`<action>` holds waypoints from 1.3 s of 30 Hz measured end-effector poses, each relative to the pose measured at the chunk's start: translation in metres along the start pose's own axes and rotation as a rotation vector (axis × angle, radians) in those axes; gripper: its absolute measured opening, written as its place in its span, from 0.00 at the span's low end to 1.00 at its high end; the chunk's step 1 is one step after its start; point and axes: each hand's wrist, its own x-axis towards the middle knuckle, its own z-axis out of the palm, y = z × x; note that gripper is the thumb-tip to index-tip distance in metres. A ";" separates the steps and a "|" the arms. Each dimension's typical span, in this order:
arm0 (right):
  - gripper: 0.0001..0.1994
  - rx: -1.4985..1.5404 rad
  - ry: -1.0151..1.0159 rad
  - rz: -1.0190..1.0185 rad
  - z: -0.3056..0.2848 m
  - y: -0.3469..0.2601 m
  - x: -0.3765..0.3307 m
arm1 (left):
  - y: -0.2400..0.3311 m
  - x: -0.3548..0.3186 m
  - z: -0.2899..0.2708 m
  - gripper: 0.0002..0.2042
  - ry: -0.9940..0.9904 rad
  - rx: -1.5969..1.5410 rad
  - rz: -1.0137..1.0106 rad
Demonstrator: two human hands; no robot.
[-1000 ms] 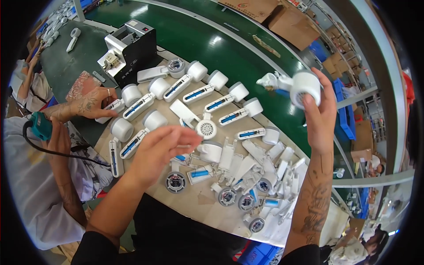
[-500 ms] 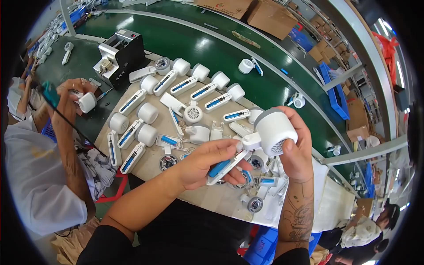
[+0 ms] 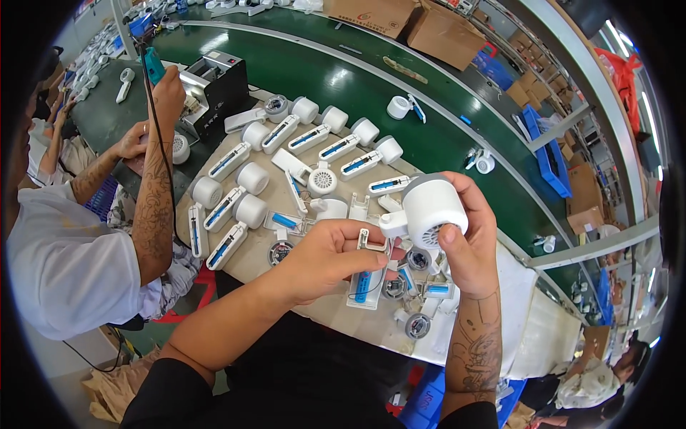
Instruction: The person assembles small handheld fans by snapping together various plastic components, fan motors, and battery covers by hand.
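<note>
Both hands meet above the surface [image 3: 325, 314]: the right hand [image 3: 468, 247] is clamped around a round white plastic fan housing with a vented face [image 3: 432, 209], while the left hand [image 3: 325, 257] pinches a white handle shell with a blue insert [image 3: 368, 275] just beside it. Half a second ago the housing sat slightly higher and the left hand held the handle lower. To the left, a co-worker's raised hand [image 3: 168, 89] now grips a teal electric screwdriver [image 3: 152, 66]. Assembled white fans [image 3: 314, 136] lie in rows beyond.
</note>
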 end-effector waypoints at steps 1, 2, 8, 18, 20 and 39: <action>0.34 -0.001 -0.001 -0.001 0.002 0.000 0.000 | 0.000 -0.001 0.002 0.15 0.011 0.008 0.013; 0.34 -0.002 -0.002 -0.002 0.003 0.000 -0.001 | 0.000 -0.002 0.004 0.14 0.021 0.016 0.025; 0.33 -0.020 -0.030 -0.019 0.002 -0.003 -0.008 | -0.007 0.001 0.010 0.09 0.087 0.045 0.064; 0.26 -0.144 -0.502 0.496 -0.017 -0.033 0.015 | -0.018 -0.012 0.020 0.10 -0.068 0.376 -0.005; 0.25 -0.177 -0.565 0.491 -0.021 -0.028 0.020 | -0.017 -0.012 0.020 0.11 -0.101 0.385 -0.023; 0.27 -1.411 0.254 0.809 -0.136 0.122 -0.013 | -0.029 -0.050 -0.060 0.21 0.418 0.251 0.086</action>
